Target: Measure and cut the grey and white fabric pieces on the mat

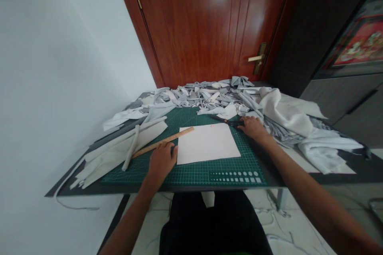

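A white rectangular sheet (208,143) lies flat on a green cutting mat (191,174). At its left edge is my left hand (162,160), fingers curled, with a small dark thing showing by the thumb that I cannot make out. A wooden ruler (163,142) runs slantwise just beyond that hand, its far end resting over the sheet's upper left corner. My right hand (253,128) is closed on the handles of black scissors (227,122). Their blades point left, past the sheet's upper right corner.
Grey and white fabric scraps (206,96) are heaped along the table's back. Long pale fabric strips (119,155) lie at left, and crumpled white cloth (287,113) is piled at right. A wooden door (206,24) stands behind the table, a white wall (74,48) on the left.
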`<state>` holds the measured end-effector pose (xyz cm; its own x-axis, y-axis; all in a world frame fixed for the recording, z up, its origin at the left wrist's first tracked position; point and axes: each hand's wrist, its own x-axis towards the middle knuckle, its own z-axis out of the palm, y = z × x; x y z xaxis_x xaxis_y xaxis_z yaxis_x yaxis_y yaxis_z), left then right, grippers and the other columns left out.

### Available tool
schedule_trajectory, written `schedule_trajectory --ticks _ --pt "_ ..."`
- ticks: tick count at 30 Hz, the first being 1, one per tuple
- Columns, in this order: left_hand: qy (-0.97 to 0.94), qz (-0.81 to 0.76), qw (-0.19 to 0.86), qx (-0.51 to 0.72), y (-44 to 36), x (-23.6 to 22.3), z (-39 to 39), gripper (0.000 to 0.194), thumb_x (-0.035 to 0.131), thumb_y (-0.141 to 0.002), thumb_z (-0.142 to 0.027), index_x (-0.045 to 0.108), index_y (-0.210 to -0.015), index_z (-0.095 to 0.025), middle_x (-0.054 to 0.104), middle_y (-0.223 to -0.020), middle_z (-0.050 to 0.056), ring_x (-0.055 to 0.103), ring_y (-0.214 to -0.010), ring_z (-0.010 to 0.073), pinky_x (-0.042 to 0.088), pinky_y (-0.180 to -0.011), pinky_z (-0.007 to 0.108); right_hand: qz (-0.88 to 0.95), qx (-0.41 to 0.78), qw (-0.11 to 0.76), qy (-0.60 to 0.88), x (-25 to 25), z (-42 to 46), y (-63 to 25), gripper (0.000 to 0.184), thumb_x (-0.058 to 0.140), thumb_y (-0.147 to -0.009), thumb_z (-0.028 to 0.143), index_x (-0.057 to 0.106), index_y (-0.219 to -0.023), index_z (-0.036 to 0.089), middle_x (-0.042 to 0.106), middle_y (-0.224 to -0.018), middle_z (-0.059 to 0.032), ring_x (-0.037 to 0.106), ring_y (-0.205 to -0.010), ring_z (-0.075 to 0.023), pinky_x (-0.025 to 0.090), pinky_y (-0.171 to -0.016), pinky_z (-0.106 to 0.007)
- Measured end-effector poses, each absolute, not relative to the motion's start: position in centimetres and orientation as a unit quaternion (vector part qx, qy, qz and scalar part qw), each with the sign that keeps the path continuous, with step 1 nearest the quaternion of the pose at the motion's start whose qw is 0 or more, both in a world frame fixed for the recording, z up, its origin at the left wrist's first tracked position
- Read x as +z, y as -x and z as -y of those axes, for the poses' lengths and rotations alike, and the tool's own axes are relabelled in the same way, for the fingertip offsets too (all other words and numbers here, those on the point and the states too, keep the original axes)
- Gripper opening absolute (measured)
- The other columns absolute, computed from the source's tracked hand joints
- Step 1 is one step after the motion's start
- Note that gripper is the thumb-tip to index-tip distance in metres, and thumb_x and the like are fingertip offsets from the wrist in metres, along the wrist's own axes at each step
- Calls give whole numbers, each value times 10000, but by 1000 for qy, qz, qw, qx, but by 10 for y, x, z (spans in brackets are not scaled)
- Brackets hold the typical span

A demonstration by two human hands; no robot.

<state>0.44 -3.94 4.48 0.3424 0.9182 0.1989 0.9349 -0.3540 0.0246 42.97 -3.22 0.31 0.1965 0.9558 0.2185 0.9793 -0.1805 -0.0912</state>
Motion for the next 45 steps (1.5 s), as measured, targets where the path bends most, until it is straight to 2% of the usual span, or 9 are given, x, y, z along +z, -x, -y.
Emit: schedule_trajectory --ticks 5,16,20,23,27,30,38,42,45 --pt "775 625 61 -74 -58 36 47 509 526 -1031 -475 664 -1203 -16 630 -1296 281 581 -1269 410 492 -1024 481 629 -31 86 772 11 43 -437 390 657 -964 468 731 -1160 140 762 -1184 -190 673 -1159 -361 494 -962 -444" --pt "745 577 -256 -216 -70 36 9 382 736 -833 -194 649 -1199 -128 721 -1237 163 691 -1144 295 507 -991 353 587 -31 110 801 17 59 -434 411 694 -887 330 694 -1245 129 772 -1125 -186 719 -1084 -334 535 -858 -383" --pt "728 575 -328 -180 -78 67 -9 248 736 -793 -243 722 -1027 -163 766 -905 76 730 -827 255 539 -750 311 573 -46 133 808 17 62 -434 351 689 -880 324 735 -1176 140 781 -1088 -172 710 -1106 -341 539 -847 -383" --pt "731 568 -366 -96 -84 96 -19 183 735 -785 -312 735 -904 -173 659 -598 15 610 -519 205 449 -540 287 562 -58 147 812 18 62 -439 347 700 -865 328 748 -1158 148 785 -1094 -170 705 -1118 -341 540 -847 -380" --pt "753 540 -357 -119 -93 133 -29 200 658 -814 -300 676 -669 -165 610 -532 28 538 -490 172 369 -502 273 556 -91 194 803 15 60 -450 404 705 -858 386 744 -1179 143 792 -1101 -170 702 -1114 -356 518 -936 -448" --pt "764 524 -334 -176 -95 157 -37 199 616 -822 -279 679 -671 -164 643 -587 32 554 -553 169 362 -536 270 533 -119 288 787 11 57 -458 454 687 -839 482 753 -1139 148 799 -1078 -173 706 -1085 -381 504 -960 -503" --pt "822 456 -40 -340 -78 192 -48 235 580 -846 -290 636 -655 -165 650 -676 58 598 -709 200 419 -693 293 433 -37 518 737 14 52 -463 623 630 -757 672 742 -1053 135 795 -962 -180 736 -904 -350 559 -840 -442" --pt "750 483 -60 -448 -64 182 -51 262 534 -915 -305 655 -736 -157 709 -776 65 651 -812 221 490 -817 307 402 45 591 698 20 52 -461 677 687 -689 731 710 -1015 138 763 -1022 -186 698 -951 -347 556 -829 -435" --pt "662 485 -128 -557 -56 155 -48 256 534 -955 -324 693 -868 -144 765 -964 100 686 -1006 250 503 -996 344 415 107 611 666 24 54 -453 712 651 -728 779 684 -1066 153 739 -1010 -137 673 -827 -263 541 -655 -342"
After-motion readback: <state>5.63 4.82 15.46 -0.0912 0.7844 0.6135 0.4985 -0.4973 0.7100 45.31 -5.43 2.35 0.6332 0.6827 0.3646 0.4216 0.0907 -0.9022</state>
